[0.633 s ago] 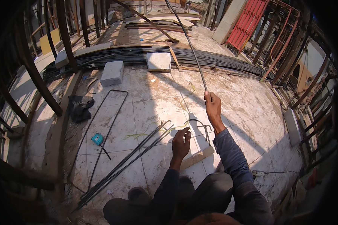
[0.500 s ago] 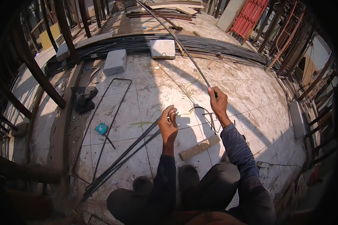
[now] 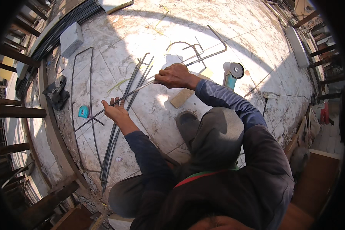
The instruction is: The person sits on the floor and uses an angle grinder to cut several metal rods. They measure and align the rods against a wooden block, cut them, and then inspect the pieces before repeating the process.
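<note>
The metal rod (image 3: 140, 89) slants over the pale tiled floor (image 3: 153, 42), its near end low on the left, its far part running up to the right, where it seems to end in a bend. The right hand (image 3: 174, 76) is a closed fist around it; the left hand (image 3: 117, 112) is turned palm up, fingers loosely spread, with the rod lying across them. The step in hand looks to be bringing the rod round and steadying it in both hands. The next move, I judge, calls for a firm right grip, the left fingers curling around the rod, and the ends kept clear of what lies close by.

Below the rod lie the loose bars (image 3: 104, 176); left of them, the long bent frame (image 3: 91, 76). Smaller things follow: the grinder (image 3: 230, 79) beyond the right forearm, the wood block (image 3: 181, 98) on the near side of the right hand, and the teal tape measure (image 3: 83, 111) at the left, by the frame.

Half a second ago the rod stood out toward the far side, held by the right hand alone, and the left hand was empty. Now it lies crosswise between both hands. The view has tipped nearer, so the grinder shows and the red panel at the far right is gone.
</note>
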Demonstrator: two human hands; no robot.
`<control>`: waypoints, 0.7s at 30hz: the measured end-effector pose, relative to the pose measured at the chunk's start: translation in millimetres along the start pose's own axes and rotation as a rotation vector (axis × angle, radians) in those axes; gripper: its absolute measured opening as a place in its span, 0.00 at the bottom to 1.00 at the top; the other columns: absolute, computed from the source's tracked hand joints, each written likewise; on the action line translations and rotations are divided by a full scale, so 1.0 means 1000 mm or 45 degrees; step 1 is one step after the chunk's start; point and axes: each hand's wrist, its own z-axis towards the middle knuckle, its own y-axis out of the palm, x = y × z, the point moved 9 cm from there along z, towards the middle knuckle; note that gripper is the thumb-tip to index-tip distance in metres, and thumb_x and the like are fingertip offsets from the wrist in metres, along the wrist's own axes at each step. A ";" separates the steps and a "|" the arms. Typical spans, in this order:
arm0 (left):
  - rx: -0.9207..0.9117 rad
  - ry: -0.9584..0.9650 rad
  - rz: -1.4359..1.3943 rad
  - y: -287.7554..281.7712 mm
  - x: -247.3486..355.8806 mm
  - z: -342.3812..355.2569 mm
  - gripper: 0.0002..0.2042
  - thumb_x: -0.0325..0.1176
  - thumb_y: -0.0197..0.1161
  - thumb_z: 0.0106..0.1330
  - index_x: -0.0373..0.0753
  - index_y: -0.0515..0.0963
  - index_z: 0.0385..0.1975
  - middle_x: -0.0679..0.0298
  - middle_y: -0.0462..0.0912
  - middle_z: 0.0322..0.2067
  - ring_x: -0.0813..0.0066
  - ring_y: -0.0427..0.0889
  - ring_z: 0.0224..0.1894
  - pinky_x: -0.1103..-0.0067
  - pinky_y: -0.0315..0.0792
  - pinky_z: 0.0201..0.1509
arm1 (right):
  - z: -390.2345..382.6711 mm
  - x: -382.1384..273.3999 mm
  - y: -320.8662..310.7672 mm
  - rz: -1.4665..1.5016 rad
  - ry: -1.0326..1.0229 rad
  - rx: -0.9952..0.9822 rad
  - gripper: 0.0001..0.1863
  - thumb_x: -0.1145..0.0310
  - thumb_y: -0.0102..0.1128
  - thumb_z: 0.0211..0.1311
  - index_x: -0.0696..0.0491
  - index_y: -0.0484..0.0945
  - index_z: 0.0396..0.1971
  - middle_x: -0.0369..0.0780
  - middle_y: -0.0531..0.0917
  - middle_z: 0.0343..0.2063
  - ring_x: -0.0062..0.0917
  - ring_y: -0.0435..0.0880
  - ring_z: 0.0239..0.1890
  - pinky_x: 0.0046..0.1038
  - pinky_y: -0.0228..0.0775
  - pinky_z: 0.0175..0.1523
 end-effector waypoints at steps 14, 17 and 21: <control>-0.303 0.351 -0.039 0.060 0.038 -0.030 0.11 0.30 0.48 0.73 0.35 0.54 0.48 0.48 0.76 0.41 0.64 0.83 0.31 0.74 0.81 0.31 | -0.015 0.014 -0.060 -0.308 0.068 0.339 0.13 0.56 0.69 0.52 0.45 0.75 0.21 0.33 0.65 0.12 0.23 0.69 0.12 0.27 0.60 0.15; -0.273 0.335 -0.007 0.051 0.025 -0.028 0.11 0.26 0.49 0.72 0.35 0.54 0.46 0.49 0.76 0.39 0.66 0.83 0.31 0.76 0.81 0.31 | -0.018 0.009 -0.067 -0.324 0.025 0.346 0.12 0.56 0.70 0.51 0.45 0.77 0.22 0.33 0.64 0.12 0.22 0.67 0.11 0.26 0.58 0.15; -0.296 0.279 0.028 0.057 0.014 -0.030 0.13 0.22 0.50 0.69 0.32 0.54 0.46 0.45 0.76 0.40 0.60 0.85 0.33 0.72 0.83 0.35 | -0.028 0.011 -0.073 -0.393 -0.016 0.285 0.11 0.58 0.71 0.51 0.47 0.80 0.26 0.33 0.66 0.13 0.22 0.68 0.12 0.26 0.57 0.17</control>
